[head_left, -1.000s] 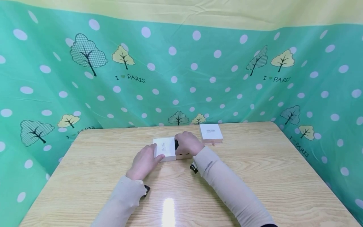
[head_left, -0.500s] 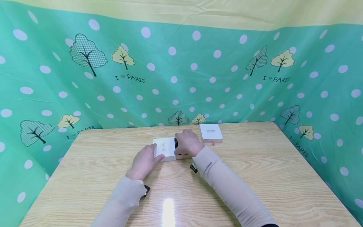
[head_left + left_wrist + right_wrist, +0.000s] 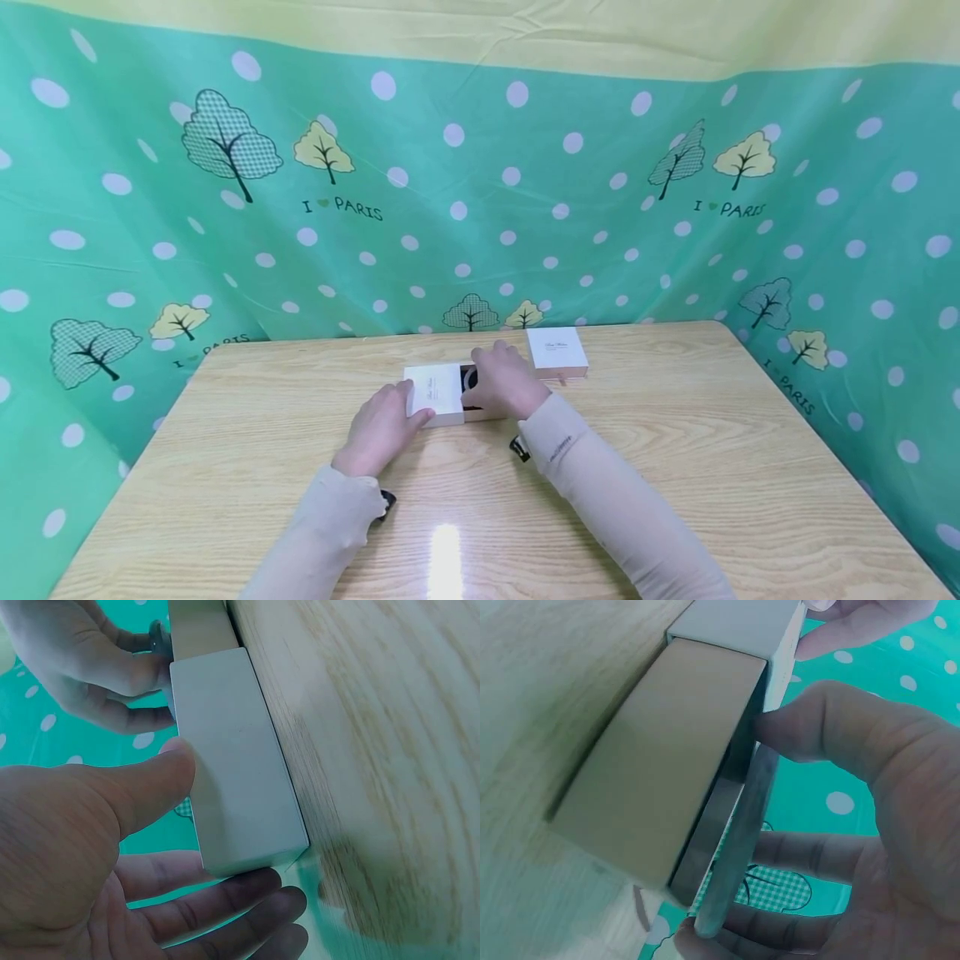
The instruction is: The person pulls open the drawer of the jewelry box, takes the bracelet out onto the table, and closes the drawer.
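A white sliding box sleeve (image 3: 437,390) lies on the table, its drawer (image 3: 656,757) pulled out to the right. My left hand (image 3: 381,425) grips the sleeve, with the thumb on its near side and the fingers round its left end. At the drawer, my right hand (image 3: 507,382) pinches a grey-green bangle (image 3: 739,840) between thumb and fingers. In the right wrist view the bangle stands edge-on at the drawer's open top; whether its lower part is still inside is hard to tell. The drawer's inside looks dark.
A second white box (image 3: 557,348), closed, with a pinkish side and a small tab, stands behind and right of my right hand. The wooden table (image 3: 675,467) ends at a green dotted curtain (image 3: 420,250) at the back and sides.
My right hand has shifted slightly right, and the pale curve of the bangle now shows beside its fingers over the drawer. The left hand and sleeve have stayed in place.
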### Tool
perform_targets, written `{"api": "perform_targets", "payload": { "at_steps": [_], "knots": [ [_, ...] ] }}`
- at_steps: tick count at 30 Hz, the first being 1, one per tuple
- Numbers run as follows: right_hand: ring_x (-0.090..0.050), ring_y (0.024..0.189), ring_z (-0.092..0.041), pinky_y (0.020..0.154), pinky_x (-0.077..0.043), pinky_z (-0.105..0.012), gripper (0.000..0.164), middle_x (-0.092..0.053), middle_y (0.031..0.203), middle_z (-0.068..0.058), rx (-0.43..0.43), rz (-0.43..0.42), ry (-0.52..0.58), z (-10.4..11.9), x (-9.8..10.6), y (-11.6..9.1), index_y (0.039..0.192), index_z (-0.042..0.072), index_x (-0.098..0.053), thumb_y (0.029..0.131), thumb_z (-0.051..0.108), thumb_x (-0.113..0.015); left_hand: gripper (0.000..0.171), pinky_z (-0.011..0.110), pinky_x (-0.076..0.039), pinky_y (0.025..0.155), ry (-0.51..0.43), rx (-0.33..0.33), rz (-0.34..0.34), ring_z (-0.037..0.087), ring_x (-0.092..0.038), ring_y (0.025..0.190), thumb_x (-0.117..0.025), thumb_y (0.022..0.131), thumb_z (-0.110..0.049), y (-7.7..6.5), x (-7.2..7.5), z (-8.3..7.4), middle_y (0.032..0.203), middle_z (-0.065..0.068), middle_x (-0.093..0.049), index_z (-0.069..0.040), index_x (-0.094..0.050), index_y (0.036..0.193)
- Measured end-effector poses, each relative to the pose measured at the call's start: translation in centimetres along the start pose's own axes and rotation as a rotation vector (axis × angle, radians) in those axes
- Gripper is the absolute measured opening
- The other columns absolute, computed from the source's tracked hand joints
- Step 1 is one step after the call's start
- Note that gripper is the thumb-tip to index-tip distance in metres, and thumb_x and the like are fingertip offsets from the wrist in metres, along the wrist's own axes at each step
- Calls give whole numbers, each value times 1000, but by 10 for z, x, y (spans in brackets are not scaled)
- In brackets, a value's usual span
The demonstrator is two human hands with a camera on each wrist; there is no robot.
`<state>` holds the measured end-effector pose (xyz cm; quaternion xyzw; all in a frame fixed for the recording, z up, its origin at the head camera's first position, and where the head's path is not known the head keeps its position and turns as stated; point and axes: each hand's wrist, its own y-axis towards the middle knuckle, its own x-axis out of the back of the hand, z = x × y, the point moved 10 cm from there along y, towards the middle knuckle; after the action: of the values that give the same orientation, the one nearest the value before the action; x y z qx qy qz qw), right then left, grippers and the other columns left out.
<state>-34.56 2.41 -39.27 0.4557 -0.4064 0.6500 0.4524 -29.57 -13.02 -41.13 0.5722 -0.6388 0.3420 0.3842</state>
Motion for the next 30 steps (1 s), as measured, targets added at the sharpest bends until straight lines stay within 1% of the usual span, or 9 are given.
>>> {"api": "perform_targets", "payload": {
  "at_steps": [6,13,18,24,30],
  "knots": [
    [-51,103,-31,82,-50,-43,66,-51,122,-17,-24,-50,76,-10,3,-2,130,12,-56,74,40,-74,66,50,-48,90,0,4,2,36,-58,105,-69,88,-32,0,-1,0,118,25,-57,8,-45,136],
    [-50,94,-25,73,-50,-38,66,-51,117,-16,-55,-72,120,-20,4,-6,130,11,-55,73,39,-73,66,50,-48,89,9,-2,-1,35,-58,102,-69,88,-32,-1,0,-1,117,25,-57,7,-45,136],
    [-50,90,-25,68,-49,-35,66,-50,114,-16,-68,-93,152,-25,5,-10,130,11,-55,73,38,-73,66,49,-49,88,10,-5,0,34,-59,100,-69,88,-32,-1,0,-1,115,24,-58,7,-45,136],
    [-50,90,-25,70,-48,-36,68,-49,113,-15,-84,-121,165,-33,7,-16,132,12,-54,72,39,-72,66,49,-49,88,11,-4,0,34,-59,99,-69,88,-32,0,0,-1,115,24,-58,7,-45,136],
    [-50,90,-26,70,-49,-39,69,-51,114,-15,-93,-112,156,-39,7,-20,133,13,-53,73,42,-70,66,50,-49,89,18,-8,-1,35,-58,101,-68,89,-32,-1,0,-2,116,25,-57,8,-45,136]
  ]
}}
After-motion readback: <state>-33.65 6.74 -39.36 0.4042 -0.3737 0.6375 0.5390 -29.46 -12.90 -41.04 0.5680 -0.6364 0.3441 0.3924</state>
